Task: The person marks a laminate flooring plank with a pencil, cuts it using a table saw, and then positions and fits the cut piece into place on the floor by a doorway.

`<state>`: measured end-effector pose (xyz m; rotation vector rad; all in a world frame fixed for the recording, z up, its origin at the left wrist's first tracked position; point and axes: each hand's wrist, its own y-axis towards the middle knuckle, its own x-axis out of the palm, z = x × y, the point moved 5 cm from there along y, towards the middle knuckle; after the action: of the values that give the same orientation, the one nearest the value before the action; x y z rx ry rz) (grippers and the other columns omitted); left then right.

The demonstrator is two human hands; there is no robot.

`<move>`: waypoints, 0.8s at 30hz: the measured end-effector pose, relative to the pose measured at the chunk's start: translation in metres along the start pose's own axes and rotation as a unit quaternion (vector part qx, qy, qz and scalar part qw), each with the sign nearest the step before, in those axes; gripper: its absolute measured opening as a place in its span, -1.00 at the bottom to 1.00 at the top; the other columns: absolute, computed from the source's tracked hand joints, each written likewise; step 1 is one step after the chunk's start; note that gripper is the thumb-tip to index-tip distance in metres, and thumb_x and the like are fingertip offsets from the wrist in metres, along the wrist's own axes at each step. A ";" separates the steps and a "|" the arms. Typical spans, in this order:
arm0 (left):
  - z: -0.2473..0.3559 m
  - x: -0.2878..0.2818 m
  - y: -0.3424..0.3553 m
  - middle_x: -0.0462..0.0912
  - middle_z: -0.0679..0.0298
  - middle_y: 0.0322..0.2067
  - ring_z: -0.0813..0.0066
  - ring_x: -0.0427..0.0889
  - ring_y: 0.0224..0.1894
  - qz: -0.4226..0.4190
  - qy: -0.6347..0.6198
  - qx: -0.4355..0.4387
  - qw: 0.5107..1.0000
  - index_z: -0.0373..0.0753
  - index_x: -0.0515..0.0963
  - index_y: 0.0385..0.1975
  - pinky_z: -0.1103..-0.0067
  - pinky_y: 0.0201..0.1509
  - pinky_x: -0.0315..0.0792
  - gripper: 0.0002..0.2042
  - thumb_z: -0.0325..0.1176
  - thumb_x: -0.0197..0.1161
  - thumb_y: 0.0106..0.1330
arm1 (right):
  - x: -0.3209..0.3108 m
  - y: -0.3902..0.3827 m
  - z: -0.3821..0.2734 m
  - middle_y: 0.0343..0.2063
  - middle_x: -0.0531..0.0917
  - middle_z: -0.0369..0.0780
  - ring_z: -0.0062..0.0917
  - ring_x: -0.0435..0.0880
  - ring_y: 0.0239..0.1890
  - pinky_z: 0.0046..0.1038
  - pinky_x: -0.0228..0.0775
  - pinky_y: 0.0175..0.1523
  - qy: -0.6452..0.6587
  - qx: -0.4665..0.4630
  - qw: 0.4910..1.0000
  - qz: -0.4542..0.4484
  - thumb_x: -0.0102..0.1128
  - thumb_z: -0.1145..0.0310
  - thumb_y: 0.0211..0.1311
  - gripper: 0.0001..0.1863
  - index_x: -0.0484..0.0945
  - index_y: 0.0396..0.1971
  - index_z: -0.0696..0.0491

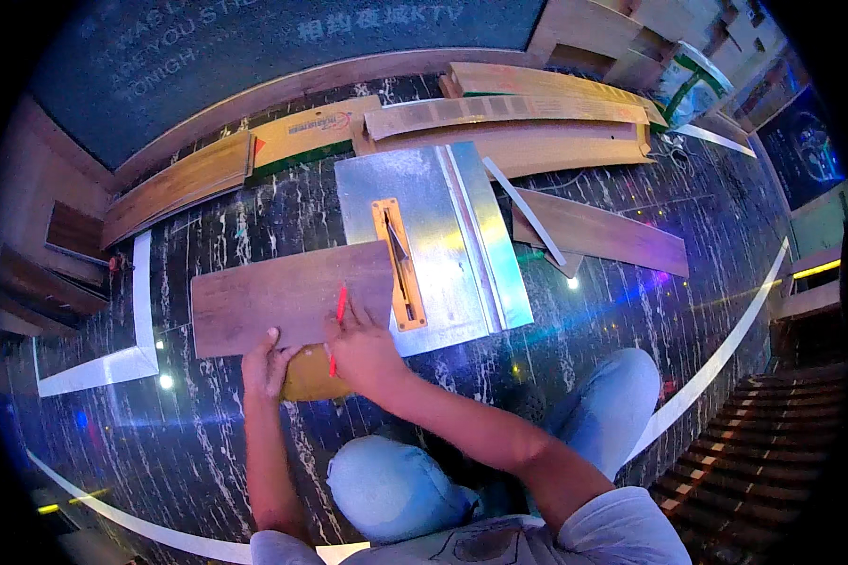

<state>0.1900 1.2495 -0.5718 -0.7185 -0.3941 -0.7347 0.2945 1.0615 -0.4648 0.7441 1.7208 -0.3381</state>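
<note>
A brown wood-look plank (283, 294) lies partly over the left side of a silver metal saw table (433, 202). My left hand (266, 367) is closed at the plank's near edge, its fingertips on the board. Over the plank's near right part, my right hand (363, 353) grips a red pencil (342, 303), whose upper end sticks out above the fingers. Just right of the plank, a dark blade (398, 247) stands in the table's orange slot insert (408, 299). A yellow-brown rounded piece (313, 381) shows below the plank between my hands; its kind is unclear.
Long cardboard boxes (509, 141) and planks (174, 193) lie along the far wall. Right of the saw are a metal strip (528, 212) and a loose plank (612, 231). A white bag (693, 85) stands far right. My bent knees (396, 480) are close to the saw.
</note>
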 end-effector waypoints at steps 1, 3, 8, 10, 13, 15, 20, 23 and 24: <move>0.004 0.001 -0.010 0.53 0.08 0.09 0.10 0.59 0.14 0.004 0.000 0.013 1.000 -0.36 0.35 0.21 0.09 0.13 0.62 -0.58 -0.55 0.22 0.35 | -0.024 0.003 0.009 0.04 0.62 0.10 -0.14 0.64 0.09 -0.16 0.46 0.16 0.072 0.026 0.996 -0.045 0.20 0.31 0.19 -0.47 0.48 0.16 0.21; 0.018 -0.011 -0.027 0.52 0.06 0.12 0.09 0.58 0.16 0.010 -0.003 0.052 0.999 -0.35 0.34 0.22 0.09 0.14 0.62 -0.56 -0.55 0.22 0.35 | -0.067 0.002 0.057 -0.12 0.72 -0.13 -0.37 0.74 -0.13 -0.38 0.58 -0.10 0.099 0.012 0.976 0.194 0.21 0.32 0.26 -0.57 0.53 0.14 0.01; 0.052 0.003 -0.069 0.44 0.05 0.25 0.07 0.52 0.24 -0.005 -0.010 0.174 0.985 -0.31 0.29 0.30 0.10 0.18 0.60 -0.45 -0.48 0.29 0.31 | -0.165 0.101 0.234 -0.39 0.67 0.02 0.04 0.67 -0.30 -0.08 0.49 -0.23 0.087 0.107 0.935 0.325 0.02 0.18 0.50 -0.70 0.55 -0.13 0.13; 0.064 0.010 -0.086 0.43 0.09 0.27 0.11 0.51 0.26 0.023 -0.016 0.202 0.979 -0.28 0.27 0.33 0.11 0.23 0.56 -0.41 -0.46 0.31 0.30 | -0.124 0.156 0.303 -0.37 0.67 0.07 0.09 0.65 -0.27 -0.03 0.49 -0.19 -0.020 0.146 0.975 0.167 0.04 0.16 0.45 -0.71 0.52 -0.09 0.06; 0.076 -0.003 -0.111 0.43 0.13 0.28 0.11 0.48 0.28 0.058 -0.015 0.234 0.970 -0.28 0.24 0.35 0.08 0.28 0.50 -0.38 -0.43 0.33 0.31 | -0.055 0.206 0.337 -0.27 0.69 0.11 0.08 0.67 -0.17 -0.07 0.51 -0.05 0.010 0.048 0.998 0.032 0.07 -0.03 0.40 -0.54 0.56 -0.07 0.10; 0.078 0.012 -0.118 0.43 0.13 0.28 0.10 0.48 0.29 0.060 -0.028 0.253 0.965 -0.28 0.24 0.35 0.09 0.28 0.50 -0.38 -0.42 0.33 0.31 | -0.028 0.228 0.356 -0.31 0.69 0.12 0.04 0.69 -0.19 -0.11 0.51 -0.03 0.057 -0.006 0.998 -0.008 0.06 -0.12 0.39 -0.45 0.59 -0.09 0.15; 0.104 0.057 -0.141 0.37 0.06 0.30 0.01 0.49 0.26 0.089 -0.045 0.297 0.950 -0.33 0.19 0.36 0.03 0.25 0.54 -0.36 -0.48 0.30 0.30 | 0.004 0.277 0.381 -0.23 0.70 0.07 -0.13 0.69 -0.10 -0.22 0.47 0.09 0.070 0.108 0.969 -0.209 0.00 -0.23 0.38 -0.34 0.62 -0.09 0.17; 0.130 0.089 -0.166 0.36 0.06 0.32 0.02 0.42 0.32 0.106 -0.047 0.301 0.946 -0.28 0.19 0.38 -0.01 0.32 0.45 -0.36 -0.47 0.29 0.32 | -0.006 0.268 0.371 -0.16 0.71 0.02 -0.25 0.69 -0.07 -0.28 0.46 0.09 0.124 0.139 0.960 -0.207 -0.04 -0.15 0.45 -0.39 0.62 -0.05 0.17; 0.139 0.108 -0.164 0.37 0.06 0.32 0.03 0.40 0.34 0.096 -0.061 0.298 0.948 -0.27 0.19 0.38 -0.02 0.35 0.42 -0.37 -0.45 0.29 0.33 | -0.023 0.254 0.395 -0.16 0.71 0.00 -0.30 0.68 -0.07 -0.31 0.46 0.08 0.180 0.115 0.971 -0.111 -0.05 -0.12 0.47 -0.41 0.61 -0.04 0.17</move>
<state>0.1345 1.2120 -0.3410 -0.2229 -0.6155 -0.3536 0.7598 1.0168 -0.5169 0.8189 2.1413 -0.5929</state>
